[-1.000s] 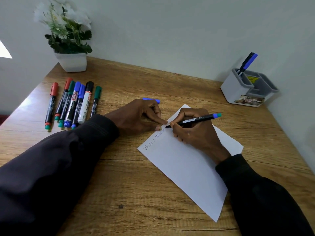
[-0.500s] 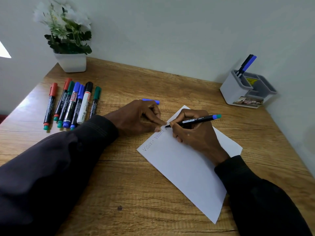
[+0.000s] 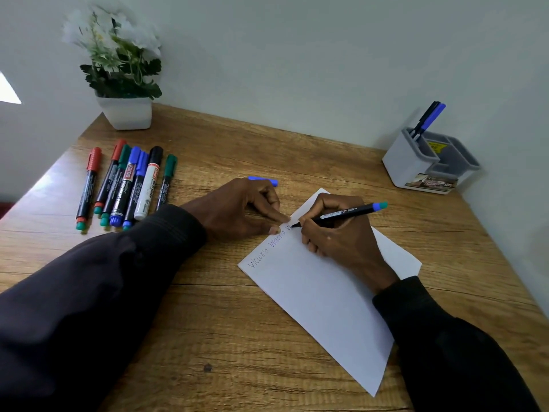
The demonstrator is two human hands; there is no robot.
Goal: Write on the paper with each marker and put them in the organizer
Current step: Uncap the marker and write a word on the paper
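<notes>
Right hand (image 3: 341,236) pinches the marker (image 3: 346,215) low on the barrel, nib on the paper (image 3: 320,298) at its far edge.
Marker looks light, stiff and slick, so grip near the nib. Paper is thin and likely slides; left hand (image 3: 237,212) fingertips press its edge. Blue cap (image 3: 266,181) shows behind that hand: gripped or lying loose, can't tell.

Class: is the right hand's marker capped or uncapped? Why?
Uncapped: the marker has its bare tip on the paper; a blue cap shows beyond the left hand.
</notes>
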